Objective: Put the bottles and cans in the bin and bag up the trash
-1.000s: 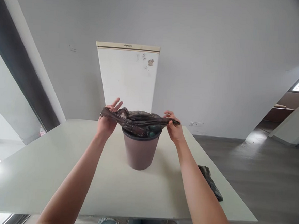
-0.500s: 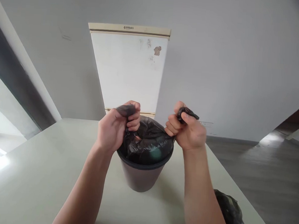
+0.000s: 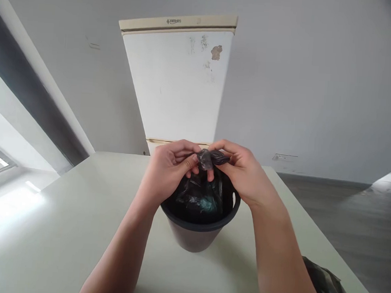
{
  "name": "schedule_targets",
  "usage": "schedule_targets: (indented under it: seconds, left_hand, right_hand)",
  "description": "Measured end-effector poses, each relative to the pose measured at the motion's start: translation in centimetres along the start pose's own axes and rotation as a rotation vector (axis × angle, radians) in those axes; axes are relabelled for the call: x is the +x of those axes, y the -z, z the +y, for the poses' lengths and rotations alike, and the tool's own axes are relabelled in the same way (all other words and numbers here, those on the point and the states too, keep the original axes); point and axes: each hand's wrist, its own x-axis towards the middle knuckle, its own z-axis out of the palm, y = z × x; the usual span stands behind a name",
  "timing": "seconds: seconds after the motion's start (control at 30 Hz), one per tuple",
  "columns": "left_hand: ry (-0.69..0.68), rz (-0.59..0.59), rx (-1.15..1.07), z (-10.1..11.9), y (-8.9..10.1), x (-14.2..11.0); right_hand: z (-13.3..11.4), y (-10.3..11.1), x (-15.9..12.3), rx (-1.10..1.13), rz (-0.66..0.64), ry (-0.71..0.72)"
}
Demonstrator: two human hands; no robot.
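Black plastic bag (image 3: 200, 202), sitting inside mauve dark-rimmed bin (image 3: 192, 242) on pale tabletop (image 3: 92, 228). Change: bunched ends, held apart earlier, now meet and overlap above bin; bag mouth gathered nearly shut, contents mostly enclosed. Left hand (image 3: 170, 167), thumb and fingers pinching plastic from 9 o'clock; right hand (image 3: 244, 170) pinching other end from 3. Bag's long axis roughly upright, neck pointing up; overlapped ends lie along 9–3 line. Second dark bag (image 3: 329, 287) at 4 o'clock from bin.

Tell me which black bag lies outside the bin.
The crumpled bag on the table at right; the other bag is inside the bin, its top held up.
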Motion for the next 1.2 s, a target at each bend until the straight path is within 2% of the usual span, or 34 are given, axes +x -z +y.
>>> schedule_targets:
  seconds: [0.1,0.23,0.3,0.43,0.53,0.63,0.73,0.8,0.9,1.0,1.1,1.2]
  left_hand:
    - [-0.004,-0.072,0.042,0.3,-0.2,-0.2]
    - [0.013,-0.147,0.058,0.6,-0.5,-0.5]
    - [0.017,-0.088,0.056,0.5,-0.6,-0.6]
    - [-0.044,0.135,0.063,0.0,-0.5,-0.4]
    - [-0.135,0.183,0.159,-0.2,-0.4,-0.4]
    - [-0.164,0.093,0.419,0.4,-0.2,-0.6]
    - [-0.097,-0.06,0.66,1.3,0.2,-0.9]
    - [-0.03,-0.15,0.72,1.7,0.5,-1.0]
    - [0.078,-0.22,0.696,1.6,0.9,-0.8]
    - [0.149,-0.176,0.616,1.2,0.9,-0.4]
    - [0.192,-0.195,0.516,1.0,0.8,-0.2]
    - [0.176,-0.219,0.46,1.2,0.8,-0.3]
  right_hand:
    - [-0.2,-0.4,-0.2,0.011,0.061,-0.02]
    - [-0.7,-1.4,-0.8,0.006,-0.027,-0.056]
    - [-1.1,-1.9,-1.2,-0.049,-0.069,-0.044]
    - [-1.6,-2.2,-1.8,-0.199,-0.116,-0.049]
    - [-1.8,-2.2,-2.1,-0.309,-0.062,-0.013]
    - [-2.2,-2.1,-2.3,-0.412,-0.022,0.026]
    - [-2.7,-1.8,-2.3,-0.538,-0.047,0.066]
    - [-3.0,-1.5,-2.4,-0.63,-0.058,0.118]
    - [-3.3,-1.2,-2.6,-0.745,-0.07,0.164]
    - [-3.4,-1.5,-2.7,-0.815,-0.075,0.156]
    - [-3.0,-2.2,-2.4,-0.839,-0.069,0.155]
    - [-2.4,-2.6,-1.9,-0.864,-0.063,0.205]
